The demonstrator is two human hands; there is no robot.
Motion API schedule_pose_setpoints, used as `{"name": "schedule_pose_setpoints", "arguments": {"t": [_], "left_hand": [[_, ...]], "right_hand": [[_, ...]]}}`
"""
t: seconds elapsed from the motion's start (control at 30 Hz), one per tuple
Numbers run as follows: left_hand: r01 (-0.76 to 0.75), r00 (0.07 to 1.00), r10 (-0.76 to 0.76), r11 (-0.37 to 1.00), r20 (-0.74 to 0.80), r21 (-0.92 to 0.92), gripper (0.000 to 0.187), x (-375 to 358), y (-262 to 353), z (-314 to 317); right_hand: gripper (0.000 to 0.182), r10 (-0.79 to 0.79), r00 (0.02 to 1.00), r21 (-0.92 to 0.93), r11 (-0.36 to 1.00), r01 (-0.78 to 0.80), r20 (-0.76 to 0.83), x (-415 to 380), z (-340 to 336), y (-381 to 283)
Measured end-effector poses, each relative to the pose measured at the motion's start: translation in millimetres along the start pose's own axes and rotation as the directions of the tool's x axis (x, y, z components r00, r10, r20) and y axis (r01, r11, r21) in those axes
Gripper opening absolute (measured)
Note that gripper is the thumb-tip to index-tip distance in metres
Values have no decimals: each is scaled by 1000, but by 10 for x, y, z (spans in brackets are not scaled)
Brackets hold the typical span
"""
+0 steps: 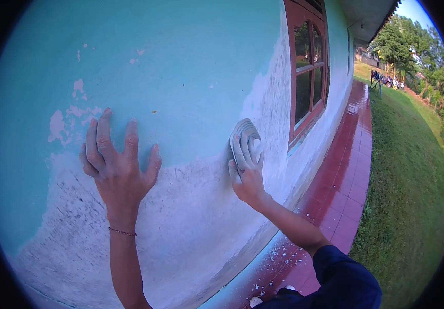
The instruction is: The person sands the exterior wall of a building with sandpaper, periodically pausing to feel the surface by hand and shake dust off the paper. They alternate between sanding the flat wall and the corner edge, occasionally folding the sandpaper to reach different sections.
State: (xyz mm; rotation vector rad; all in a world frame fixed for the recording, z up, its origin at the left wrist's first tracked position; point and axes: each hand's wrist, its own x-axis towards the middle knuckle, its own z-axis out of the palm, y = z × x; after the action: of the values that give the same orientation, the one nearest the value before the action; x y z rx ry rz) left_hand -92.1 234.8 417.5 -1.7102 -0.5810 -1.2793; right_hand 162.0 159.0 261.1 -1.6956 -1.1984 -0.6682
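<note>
Turquoise paint covers the upper part of the wall (181, 67), while a whitish, scraped area spreads below and to the right. My left hand (119, 159), with a thin bracelet at the wrist, rests on the wall with its fingers spread, near patches of missing paint. Pale dust coats its fingertips. My right hand (247, 172) grips a rounded grey tool (243, 126) with ridged edges, pressed against the wall at the border between the turquoise and the bare area. The tool's working face is hidden.
A brown-framed window (309, 72) is set in the wall to the right. Below runs a red tiled walkway (343, 180), strewn with paint flakes near my feet. Beyond it lies grass (402, 190), with trees and a rack of items farther off.
</note>
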Motion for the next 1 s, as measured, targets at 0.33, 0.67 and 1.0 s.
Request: {"name": "schedule_pose_setpoints", "arguments": {"t": [0.33, 0.67, 1.0], "left_hand": [[-9, 1000, 9, 1000, 7, 14, 44, -1, 9, -14], [-13, 1000, 13, 1000, -14, 3, 45, -5, -2, 1], [0, 1000, 0, 1000, -19, 9, 42, 11, 11, 12]], "right_hand": [[50, 289, 935, 309, 926, -219, -204, 2181, -811, 712], [51, 200, 935, 352, 932, -89, -293, 1918, -450, 805], [51, -46, 960, 14, 999, 52, -276, 1304, -458, 595]]}}
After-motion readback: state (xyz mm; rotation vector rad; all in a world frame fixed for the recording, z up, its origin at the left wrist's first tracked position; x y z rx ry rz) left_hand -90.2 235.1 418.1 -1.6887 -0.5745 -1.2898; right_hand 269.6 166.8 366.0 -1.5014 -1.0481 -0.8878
